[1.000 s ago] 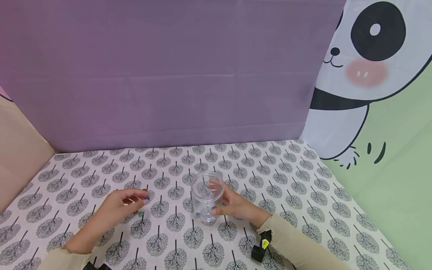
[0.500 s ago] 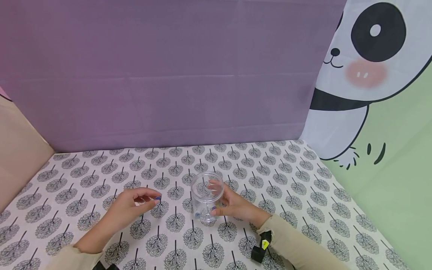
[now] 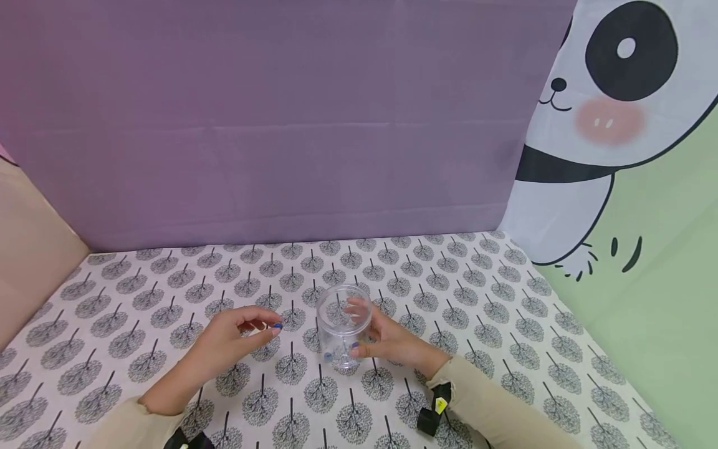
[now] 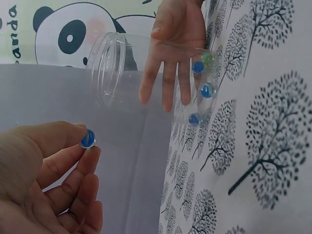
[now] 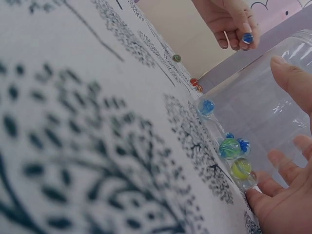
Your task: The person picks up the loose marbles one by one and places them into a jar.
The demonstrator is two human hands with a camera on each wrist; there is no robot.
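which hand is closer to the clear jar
Right. The right hand grips the clear jar; the left hand, pinching a blue marble, is off to its left, not touching it.

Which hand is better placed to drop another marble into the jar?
Likely the left: the left hand pinches a blue marble near the open-topped jar, while the right hand is busy holding the jar.

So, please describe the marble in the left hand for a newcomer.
On the tree-print cloth stands a clear jar, with the right hand round it. Left of the jar in the head view, the left hand pinches a blue marble. Only this one is held in the air; the other marbles in view lie in the jar or on the cloth.
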